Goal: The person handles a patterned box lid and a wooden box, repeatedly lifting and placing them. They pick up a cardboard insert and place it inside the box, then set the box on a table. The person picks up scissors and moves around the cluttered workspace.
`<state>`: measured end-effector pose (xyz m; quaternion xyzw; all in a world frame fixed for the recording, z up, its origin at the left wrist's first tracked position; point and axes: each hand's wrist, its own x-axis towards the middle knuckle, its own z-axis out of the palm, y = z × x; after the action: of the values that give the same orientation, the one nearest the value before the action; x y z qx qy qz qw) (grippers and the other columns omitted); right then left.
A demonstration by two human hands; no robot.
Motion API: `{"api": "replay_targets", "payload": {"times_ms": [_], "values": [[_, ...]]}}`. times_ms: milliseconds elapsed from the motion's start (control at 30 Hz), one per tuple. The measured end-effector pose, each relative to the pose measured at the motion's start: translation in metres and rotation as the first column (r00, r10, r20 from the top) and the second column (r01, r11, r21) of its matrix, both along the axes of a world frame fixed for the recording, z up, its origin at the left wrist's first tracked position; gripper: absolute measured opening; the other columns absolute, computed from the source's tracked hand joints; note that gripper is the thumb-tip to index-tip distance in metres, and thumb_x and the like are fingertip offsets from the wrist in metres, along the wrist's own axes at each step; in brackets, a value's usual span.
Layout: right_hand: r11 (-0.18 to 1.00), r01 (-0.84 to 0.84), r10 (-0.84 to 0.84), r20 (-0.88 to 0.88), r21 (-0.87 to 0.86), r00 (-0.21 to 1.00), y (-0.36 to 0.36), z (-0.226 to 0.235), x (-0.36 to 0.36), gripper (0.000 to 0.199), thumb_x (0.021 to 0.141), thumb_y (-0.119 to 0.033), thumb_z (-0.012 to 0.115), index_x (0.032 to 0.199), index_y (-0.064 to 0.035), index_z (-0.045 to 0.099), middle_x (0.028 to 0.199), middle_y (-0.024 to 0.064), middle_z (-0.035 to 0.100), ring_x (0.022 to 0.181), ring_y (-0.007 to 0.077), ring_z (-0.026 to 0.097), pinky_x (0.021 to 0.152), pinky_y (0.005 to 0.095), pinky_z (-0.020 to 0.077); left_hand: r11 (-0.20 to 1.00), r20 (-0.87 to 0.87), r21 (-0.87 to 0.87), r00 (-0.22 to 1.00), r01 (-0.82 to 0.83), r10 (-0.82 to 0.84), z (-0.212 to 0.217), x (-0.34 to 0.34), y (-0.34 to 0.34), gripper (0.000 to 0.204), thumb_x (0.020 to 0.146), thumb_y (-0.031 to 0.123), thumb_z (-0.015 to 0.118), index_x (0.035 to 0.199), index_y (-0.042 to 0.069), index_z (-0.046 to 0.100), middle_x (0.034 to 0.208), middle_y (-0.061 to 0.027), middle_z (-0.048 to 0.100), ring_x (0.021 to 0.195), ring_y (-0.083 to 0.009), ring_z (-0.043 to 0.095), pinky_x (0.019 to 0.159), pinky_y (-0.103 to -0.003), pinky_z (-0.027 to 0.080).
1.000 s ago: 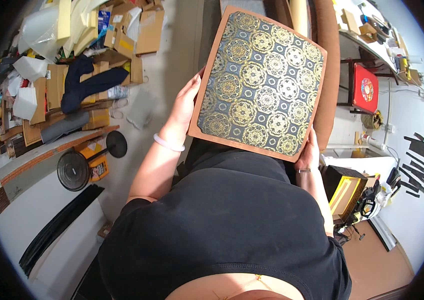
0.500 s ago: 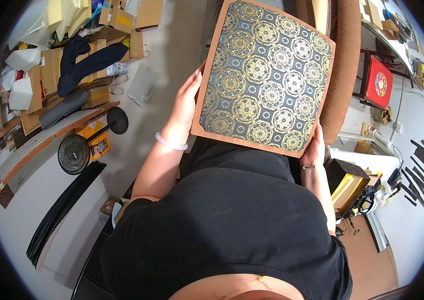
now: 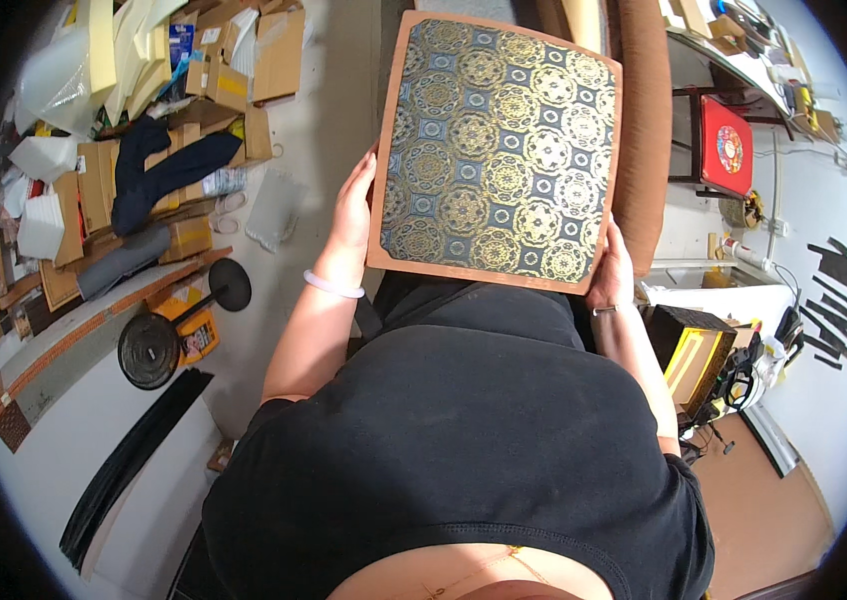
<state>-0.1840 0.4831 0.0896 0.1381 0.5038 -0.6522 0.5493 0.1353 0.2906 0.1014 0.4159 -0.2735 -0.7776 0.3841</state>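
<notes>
Both my hands hold up a large square panel (image 3: 499, 150) with a brown wooden border. Its face carries a woven-looking pattern of gold medallions on dark blue, and light glints off the right part. My left hand (image 3: 352, 215) grips the left edge low down, its fingertips partly hidden behind the panel. At the lower right edge my right hand (image 3: 614, 268) is closed on the border, with some fingers out of sight underneath. The panel hangs in front of my body, above my lap.
A long brown padded cushion (image 3: 641, 150) runs just right of the panel. Further right stands a red-seated chair (image 3: 724, 147). Cardboard boxes (image 3: 279, 55) and foam pieces crowd the left, near a black round-based stand (image 3: 149, 350). A yellow-and-black box (image 3: 689, 360) lies by my right forearm.
In the picture the panel and both hands have shifted left, and the panel's slant has lessened. The surroundings have shifted too, so my head has moved. Both hands keep their hold.
</notes>
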Motion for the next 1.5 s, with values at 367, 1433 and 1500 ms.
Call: {"api": "replay_targets", "payload": {"times_ms": [367,1433,1500], "values": [[0.979,-0.007,-0.017,-0.114,-0.204,0.993,-0.015,0.022,0.003,0.037,0.102,-0.03,0.058,0.123,-0.0008,0.066,0.112,0.0094,0.074,0.099,0.018,0.07,0.087,0.0314,0.056,0.971,0.076,-0.234,0.994,-0.053,0.073,-0.021,0.004,-0.022,0.046,0.107,0.024,0.047,0.142,-0.006,0.051,0.146,-0.0104,0.054,0.134,-0.0175,0.049,0.115,-0.032,0.035],[0.857,-0.432,0.083,-0.751,-0.282,0.655,-0.167,0.271,-0.173,0.038,0.094,-0.032,0.07,0.122,-0.0067,0.07,0.113,0.0034,0.073,0.099,0.0141,0.067,0.085,0.0295,0.0525,0.877,-0.167,-0.468,0.963,0.111,-0.211,0.144,-0.093,-0.066,0.041,0.106,0.042,0.05,0.14,0.019,0.05,0.126,0.0013,0.065,0.112,-0.0166,0.064,0.094,-0.038,0.053],[0.89,-0.374,0.075,-0.723,-0.263,0.686,-0.146,0.245,-0.176,0.037,0.095,-0.032,0.07,0.121,-0.0054,0.069,0.114,0.0041,0.073,0.098,0.0142,0.068,0.084,0.0297,0.0534,0.896,-0.197,-0.428,0.956,0.117,-0.219,0.132,-0.101,-0.055,0.038,0.107,0.039,0.048,0.14,0.019,0.051,0.129,0.0003,0.063,0.116,-0.0168,0.062,0.097,-0.039,0.051]]}}
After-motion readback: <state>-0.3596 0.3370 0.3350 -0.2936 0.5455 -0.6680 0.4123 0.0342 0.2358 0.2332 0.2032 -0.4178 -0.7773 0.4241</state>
